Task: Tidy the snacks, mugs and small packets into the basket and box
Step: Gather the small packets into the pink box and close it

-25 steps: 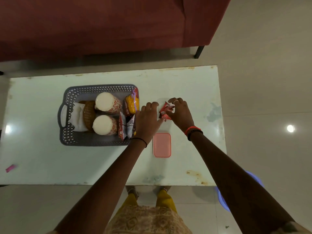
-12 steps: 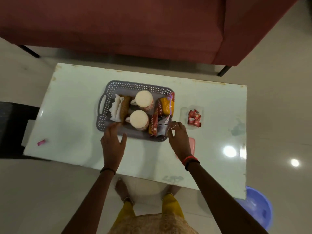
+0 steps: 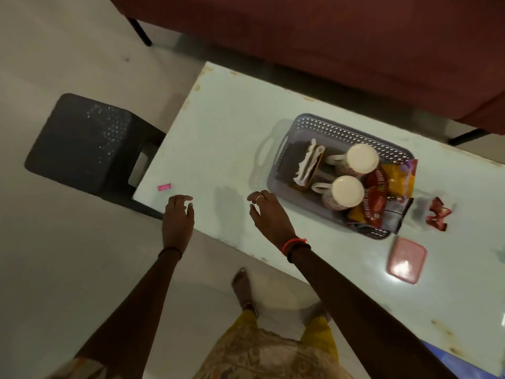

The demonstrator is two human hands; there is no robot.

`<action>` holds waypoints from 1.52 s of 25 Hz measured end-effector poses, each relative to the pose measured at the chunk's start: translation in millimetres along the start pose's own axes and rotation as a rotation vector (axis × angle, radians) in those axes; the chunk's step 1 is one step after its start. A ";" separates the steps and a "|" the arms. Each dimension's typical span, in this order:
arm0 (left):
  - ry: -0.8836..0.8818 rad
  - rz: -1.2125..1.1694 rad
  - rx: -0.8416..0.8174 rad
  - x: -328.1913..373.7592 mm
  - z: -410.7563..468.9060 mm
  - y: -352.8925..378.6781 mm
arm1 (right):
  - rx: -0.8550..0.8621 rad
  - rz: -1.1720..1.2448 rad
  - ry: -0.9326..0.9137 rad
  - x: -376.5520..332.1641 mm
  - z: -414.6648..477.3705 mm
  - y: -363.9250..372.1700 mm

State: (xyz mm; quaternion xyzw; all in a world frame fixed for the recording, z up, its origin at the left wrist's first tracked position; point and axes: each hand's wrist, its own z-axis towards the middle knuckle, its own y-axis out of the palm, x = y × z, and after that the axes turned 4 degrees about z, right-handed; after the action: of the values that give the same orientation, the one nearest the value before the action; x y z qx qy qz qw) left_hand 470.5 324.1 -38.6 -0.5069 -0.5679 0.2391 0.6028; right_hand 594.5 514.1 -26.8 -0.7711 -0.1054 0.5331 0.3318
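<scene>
So we've got the pale table [image 3: 232,127] filling most of the view, with the grey basket [image 3: 341,129] sitting toward 2 o'clock from our hands. It's already pretty loaded: two mugs [image 3: 362,157] upside down in the middle, a napkin holder [image 3: 308,166] at its 9 o'clock end, and snack bags [image 3: 393,181] stuffed in at its 4 o'clock end, some poking over the rim. The clear box [image 3: 420,212] sits just beside the basket at its 4 o'clock, with the red packets [image 3: 437,214] in it as far as we can tell, and its pink lid [image 3: 406,260] lies apart, at 6 o'clock from the box. The one stray left is the little pink packet [image 3: 164,187] near the table's 9 o'clock edge. Our left hand [image 3: 177,220] hangs just at its 5 o'clock, fingers spread and holding nothing; our right hand [image 3: 269,214] is loose and empty too, between the stray and the basket. Best bet, we reckon: pinch it by the short ends with thumb and forefinger, since it's flat and so close to the edge that a sloppy swipe could knock it off onto the floor.
</scene>
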 end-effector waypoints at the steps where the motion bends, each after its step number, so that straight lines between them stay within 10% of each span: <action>1: 0.003 0.034 -0.020 -19.3 15.8 -4.5 | -0.023 -0.028 -0.003 -6.9 10.8 17.8; 17: 0.084 0.164 -0.132 -104.4 123.7 3.6 | -0.072 -0.118 0.157 -20.1 92.3 104.3; 26: 0.122 -0.178 -0.068 50.6 90.5 17.2 | 0.318 0.145 0.222 -6.5 92.0 6.2; 38: 0.601 -0.252 -0.248 323.6 -59.3 133.9 | 0.745 0.190 0.473 160.7 -43.3 -188.1</action>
State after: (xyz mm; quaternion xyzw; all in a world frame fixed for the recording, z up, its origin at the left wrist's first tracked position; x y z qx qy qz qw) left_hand 641.9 633.4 -4.2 -0.5499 -0.4478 -0.0678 0.7018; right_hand 734.9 722.3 -21.1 -0.7058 0.2439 0.3720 0.5513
